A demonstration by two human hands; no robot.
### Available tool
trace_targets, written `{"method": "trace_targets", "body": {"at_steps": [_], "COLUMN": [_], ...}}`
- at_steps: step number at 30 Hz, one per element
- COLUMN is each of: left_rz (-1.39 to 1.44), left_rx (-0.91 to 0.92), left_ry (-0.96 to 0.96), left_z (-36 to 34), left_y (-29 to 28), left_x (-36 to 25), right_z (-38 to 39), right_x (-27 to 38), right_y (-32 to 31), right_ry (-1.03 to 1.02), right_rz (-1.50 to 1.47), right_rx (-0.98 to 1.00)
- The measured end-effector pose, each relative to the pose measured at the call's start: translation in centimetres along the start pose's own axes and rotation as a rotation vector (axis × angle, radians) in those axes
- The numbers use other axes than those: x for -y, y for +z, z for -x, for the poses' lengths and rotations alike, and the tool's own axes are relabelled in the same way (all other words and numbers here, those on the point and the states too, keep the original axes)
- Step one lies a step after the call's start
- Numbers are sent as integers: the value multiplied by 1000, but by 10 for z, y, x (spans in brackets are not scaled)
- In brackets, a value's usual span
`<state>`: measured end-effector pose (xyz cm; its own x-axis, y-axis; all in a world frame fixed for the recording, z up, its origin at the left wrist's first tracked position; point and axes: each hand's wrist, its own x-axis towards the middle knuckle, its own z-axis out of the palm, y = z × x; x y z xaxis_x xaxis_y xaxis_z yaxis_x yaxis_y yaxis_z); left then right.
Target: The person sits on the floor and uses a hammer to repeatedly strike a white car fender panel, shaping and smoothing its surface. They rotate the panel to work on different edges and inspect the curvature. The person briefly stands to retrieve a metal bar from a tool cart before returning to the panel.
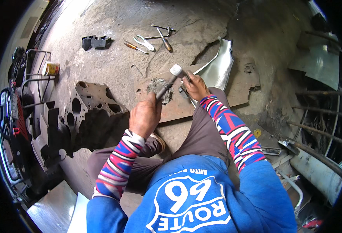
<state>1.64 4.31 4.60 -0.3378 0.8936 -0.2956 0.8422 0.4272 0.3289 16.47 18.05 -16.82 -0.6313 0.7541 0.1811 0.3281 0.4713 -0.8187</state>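
The mallet (168, 86) is between the two hands, above the brown sheet (179, 110) on the floor—its handle slants up and rightward from the left hand (143, 113), whose fingers are curled around it, to the white-faced head. The right hand (197, 87), nearer that head, has its fingers pinching the dark end. The curved silvery panel (219, 64) lies just right of the right hand—long axis pointing away from the person.

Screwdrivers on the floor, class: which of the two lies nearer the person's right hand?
The right screwdriver, beside the pliers, its handle pointing toward the person. The left screwdriver, across the pliers, lies farther from the right hand.
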Motion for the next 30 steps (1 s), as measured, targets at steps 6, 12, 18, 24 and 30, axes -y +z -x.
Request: {"method": "trace_targets", "body": {"at_steps": [6, 12, 18, 24, 30], "left_rz": [651, 200, 387, 702, 864], "left_rx": [-371, -153, -289, -307, -253], "left_ry": [105, 223, 66, 23, 46], "left_z": [28, 9, 11, 8, 19], "left_y": [-18, 7, 3, -36, -55], "left_x": [1, -3, 15, -4, -22], "right_z": [9, 9, 22, 12, 20], "right_x": [-11, -12, -15, 2, -5], "right_y": [0, -6, -27, -40, -33], "right_ry": [-181, 44, -125, -12, 17], "right_rz": [86, -65, -20, -58, -98], "right_rx": [-79, 23, 65, 237, 134]}}
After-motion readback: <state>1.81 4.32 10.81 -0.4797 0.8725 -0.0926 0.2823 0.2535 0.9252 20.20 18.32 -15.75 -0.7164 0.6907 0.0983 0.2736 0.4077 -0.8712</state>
